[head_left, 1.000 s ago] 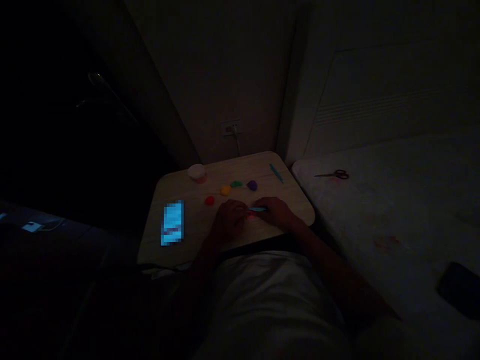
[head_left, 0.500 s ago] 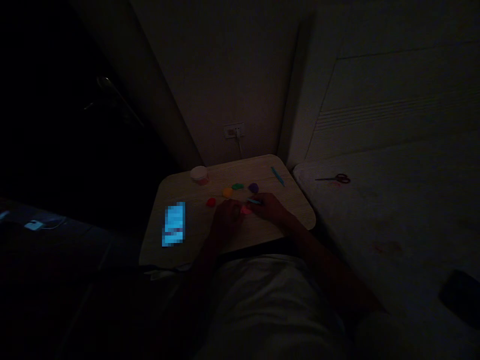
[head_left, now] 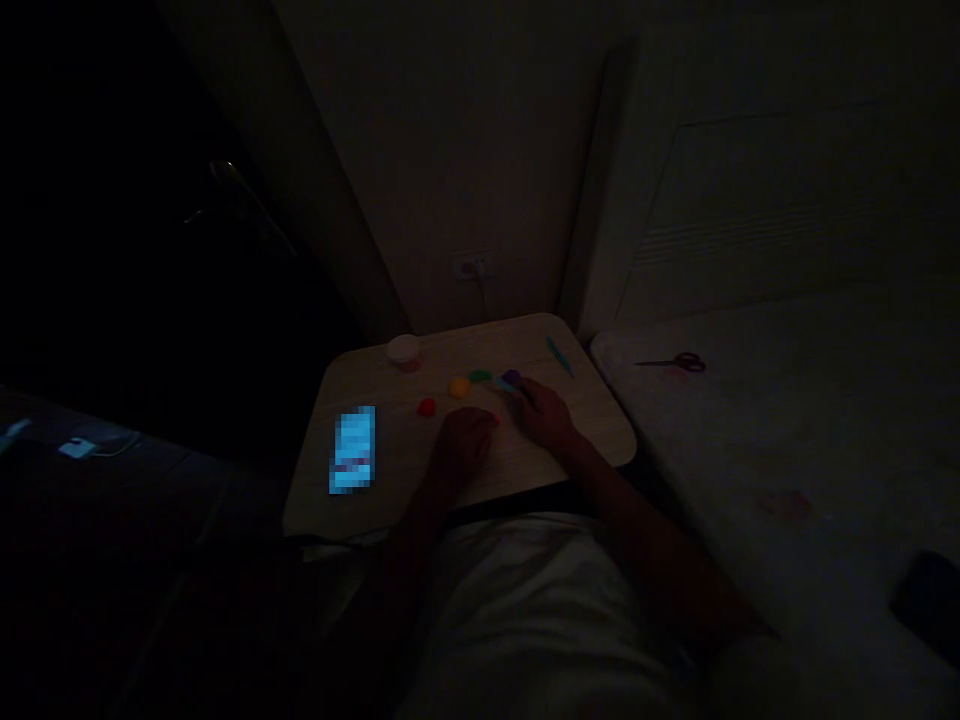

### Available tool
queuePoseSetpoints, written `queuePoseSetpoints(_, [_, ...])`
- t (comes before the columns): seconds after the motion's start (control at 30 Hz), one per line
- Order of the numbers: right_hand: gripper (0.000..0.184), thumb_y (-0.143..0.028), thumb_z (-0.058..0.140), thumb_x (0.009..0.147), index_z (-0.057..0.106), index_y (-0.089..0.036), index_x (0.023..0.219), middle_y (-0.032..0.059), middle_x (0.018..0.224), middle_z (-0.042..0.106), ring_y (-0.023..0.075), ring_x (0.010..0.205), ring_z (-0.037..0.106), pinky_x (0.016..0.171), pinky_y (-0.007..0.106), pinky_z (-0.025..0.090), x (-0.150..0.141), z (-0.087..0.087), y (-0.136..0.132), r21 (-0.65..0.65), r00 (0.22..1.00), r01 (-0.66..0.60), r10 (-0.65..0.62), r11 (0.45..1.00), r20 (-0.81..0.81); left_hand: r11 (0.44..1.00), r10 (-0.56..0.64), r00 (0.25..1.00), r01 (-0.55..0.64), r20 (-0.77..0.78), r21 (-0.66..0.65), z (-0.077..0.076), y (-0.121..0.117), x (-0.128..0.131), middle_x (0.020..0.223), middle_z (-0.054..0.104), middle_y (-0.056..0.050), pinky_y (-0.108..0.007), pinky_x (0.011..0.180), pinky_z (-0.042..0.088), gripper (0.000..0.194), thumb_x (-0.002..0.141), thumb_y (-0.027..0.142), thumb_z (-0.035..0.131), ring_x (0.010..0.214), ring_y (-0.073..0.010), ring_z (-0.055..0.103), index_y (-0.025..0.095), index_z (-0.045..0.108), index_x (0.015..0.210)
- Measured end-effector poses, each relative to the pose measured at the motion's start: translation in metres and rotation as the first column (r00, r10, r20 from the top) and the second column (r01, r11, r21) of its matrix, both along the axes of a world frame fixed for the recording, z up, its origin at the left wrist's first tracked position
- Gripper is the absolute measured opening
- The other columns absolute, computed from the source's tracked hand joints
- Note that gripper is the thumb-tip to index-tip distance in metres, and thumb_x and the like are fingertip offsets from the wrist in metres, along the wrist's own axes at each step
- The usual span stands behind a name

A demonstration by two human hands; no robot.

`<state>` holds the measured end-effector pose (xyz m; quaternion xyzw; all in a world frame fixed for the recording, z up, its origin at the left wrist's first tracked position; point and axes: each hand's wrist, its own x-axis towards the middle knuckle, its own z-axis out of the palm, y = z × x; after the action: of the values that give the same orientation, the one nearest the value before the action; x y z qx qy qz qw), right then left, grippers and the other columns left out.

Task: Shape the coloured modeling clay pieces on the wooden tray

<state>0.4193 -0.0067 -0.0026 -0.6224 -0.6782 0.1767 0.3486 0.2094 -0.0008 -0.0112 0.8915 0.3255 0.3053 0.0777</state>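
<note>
Dim light hides much of the finger detail. My left hand (head_left: 459, 445) rests low over the table (head_left: 330, 385), fingers curled around a pinkish-red lump (head_left: 496, 420), likely modelling clay, of which a small bit shows. In my right hand (head_left: 546, 412) is a light blue modelling tool (head_left: 505, 384), pinched with its tip pointing left and away from me. Just beyond those fingers lies a purple lump (head_left: 511, 376); I cannot tell if the tool touches it. Green (head_left: 480, 376), yellow (head_left: 459, 387) and red (head_left: 427, 407) lumps lie to the left.
A lit phone (head_left: 352, 450) lies at the table's left. A lidded tub (head_left: 405, 353) stands at the back left, and a second blue tool (head_left: 560, 357) at the back right. Scissors (head_left: 679, 363) lie on the pale surface to the right. Behind is a wall socket (head_left: 473, 266).
My right hand has moved away from my left with the blue tool, towards the purple lump. Less of the pink lump shows beside my left hand. The view has shifted slightly.
</note>
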Motion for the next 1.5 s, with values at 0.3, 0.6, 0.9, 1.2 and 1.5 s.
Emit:
queuePoseSetpoints(0.3, [0.028, -0.029, 0.042, 0.104, 0.067, -0.019, 0.113, 0.0115, 0.116, 0.073, 0.023, 0.104, 0.066, 0.089, 0.03, 0.045, -0.014, 0.007, -0.008, -0.062, 0.961, -0.006, 0.023, 0.998, 0.277, 0.999, 0.034, 0.999, -0.033, 0.038, -0.024, -0.003, 0.005, 0.0, 0.11, 0.071, -0.008, -0.045, 0.097, 0.053, 0.022, 0.096, 0.016, 0.051, 0.106, -0.0231, 0.063, 0.021, 0.071, 0.103])
queuePoseSetpoints(0.6, [0.026, -0.03, 0.046, 0.103, 0.068, -0.017, 0.101, 0.0146, 0.103, 0.075, 0.0246, 0.093, 0.069, 0.078, 0.03, 0.044, -0.03, 0.014, -0.031, -0.122, 0.922, 0.111, -0.056, 0.986, 0.383, 0.95, 0.312, 0.95, -0.312, -0.027, 0.027, 0.005, 0.002, -0.001, 0.086, 0.063, -0.008, -0.043, 0.083, 0.049, 0.015, 0.091, 0.013, 0.052, 0.087, -0.0263, 0.059, 0.021, 0.06, 0.081])
queuePoseSetpoints(0.9, [0.024, -0.032, 0.046, 0.102, 0.064, -0.018, 0.108, 0.0148, 0.1, 0.076, 0.0282, 0.091, 0.073, 0.074, 0.032, 0.047, -0.04, 0.026, -0.042, -0.209, 0.905, 0.118, -0.018, 0.971, 0.425, 0.978, 0.209, 0.977, -0.208, 0.043, -0.015, 0.0, -0.013, -0.012, 0.124, 0.069, -0.013, -0.05, 0.107, 0.051, 0.028, 0.096, 0.015, 0.049, 0.118, -0.0275, 0.062, 0.019, 0.065, 0.118])
queuePoseSetpoints(1.2, [0.024, -0.03, 0.04, 0.104, 0.053, -0.015, 0.117, 0.015, 0.103, 0.074, 0.0258, 0.091, 0.073, 0.075, 0.031, 0.05, -0.057, 0.019, -0.045, -0.218, 0.92, 0.154, -0.06, 0.964, 0.386, 0.994, 0.013, 0.996, -0.021, -0.084, -0.103, -0.009, -0.028, -0.022, 0.157, 0.048, -0.012, -0.052, 0.121, 0.042, 0.056, 0.098, 0.015, 0.042, 0.146, -0.0256, 0.045, 0.021, 0.043, 0.153])
queuePoseSetpoints(1.5, [0.026, -0.029, 0.036, 0.106, 0.057, -0.015, 0.112, 0.0141, 0.105, 0.072, 0.0238, 0.091, 0.071, 0.078, 0.03, 0.049, -0.069, 0.017, -0.042, -0.216, 0.942, 0.1, -0.023, 0.971, 0.334, 0.992, 0.042, 0.995, -0.051, -0.086, -0.111, -0.008, -0.028, -0.016, 0.155, 0.05, -0.013, -0.05, 0.121, 0.043, 0.05, 0.101, 0.02, 0.042, 0.145, -0.0263, 0.047, 0.019, 0.047, 0.151])
